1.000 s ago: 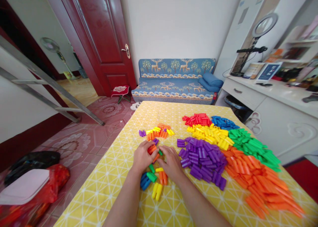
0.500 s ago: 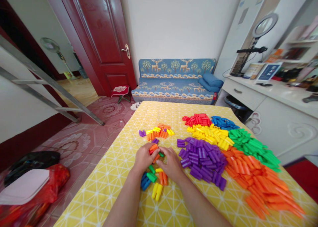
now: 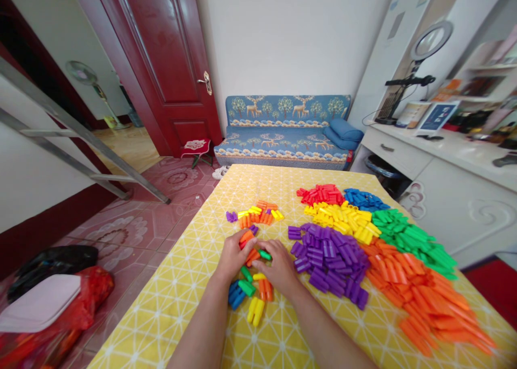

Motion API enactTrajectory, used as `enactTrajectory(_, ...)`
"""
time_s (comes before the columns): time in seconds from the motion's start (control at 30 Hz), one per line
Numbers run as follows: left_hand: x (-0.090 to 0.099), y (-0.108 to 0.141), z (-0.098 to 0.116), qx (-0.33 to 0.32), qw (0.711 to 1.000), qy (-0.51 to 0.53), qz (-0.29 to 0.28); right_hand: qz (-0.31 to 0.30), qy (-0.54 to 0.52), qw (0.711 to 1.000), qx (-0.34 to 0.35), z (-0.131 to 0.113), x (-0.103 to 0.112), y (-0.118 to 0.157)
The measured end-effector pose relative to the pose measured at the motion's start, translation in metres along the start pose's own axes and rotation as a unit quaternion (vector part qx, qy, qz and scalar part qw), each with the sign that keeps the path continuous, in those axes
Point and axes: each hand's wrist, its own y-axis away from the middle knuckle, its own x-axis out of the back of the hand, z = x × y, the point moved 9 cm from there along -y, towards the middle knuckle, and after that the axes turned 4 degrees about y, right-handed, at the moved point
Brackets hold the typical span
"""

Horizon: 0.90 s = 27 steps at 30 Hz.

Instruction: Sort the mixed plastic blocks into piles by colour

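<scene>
My left hand point(image 3: 234, 257) is closed on an orange piece point(image 3: 246, 238) above the yellow patterned tablecloth. Just right of it, my right hand point(image 3: 278, 265) has its fingers curled beside a green piece point(image 3: 265, 255); whether it grips that piece is unclear. Another orange piece point(image 3: 252, 257) shows between the hands. Nearer me lie green pieces point(image 3: 246, 288), blue pieces point(image 3: 236, 296), an orange piece point(image 3: 265, 290) and a yellow piece point(image 3: 256, 311). Beyond my hands is a small group of orange, yellow and purple pieces point(image 3: 262, 216).
Right of my hands are piles of purple point(image 3: 329, 258), yellow point(image 3: 343, 220), red point(image 3: 321, 194), blue point(image 3: 365, 200), green point(image 3: 412, 238) and orange pieces point(image 3: 428, 293). A blue sofa point(image 3: 283, 137) stands past the table, a white desk point(image 3: 456, 169) at the right.
My left hand's orange piece has shifted slightly left and nearer me. The fingers of both hands have drawn a little apart, showing more of the green and orange pieces between them.
</scene>
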Motion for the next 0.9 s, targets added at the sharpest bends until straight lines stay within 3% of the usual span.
enactTrajectory(0.4, -0.003, -0.001, -0.011, -0.02, 1.0, 0.011, 0.02, 0.021, 0.004, 1.0, 0.001, 0.001, 0.002, 0.002)
enactTrajectory(0.67, -0.004, -0.001, -0.01, -0.015, 1.0, 0.012, 0.015, 0.068, -0.091, 0.992, -0.052, 0.013, 0.005, 0.002)
enactTrajectory(0.9, -0.01, 0.0, -0.011, -0.006, 0.999, 0.047, -0.026, 0.123, -0.168, 0.975, -0.076, 0.025, 0.012, 0.002)
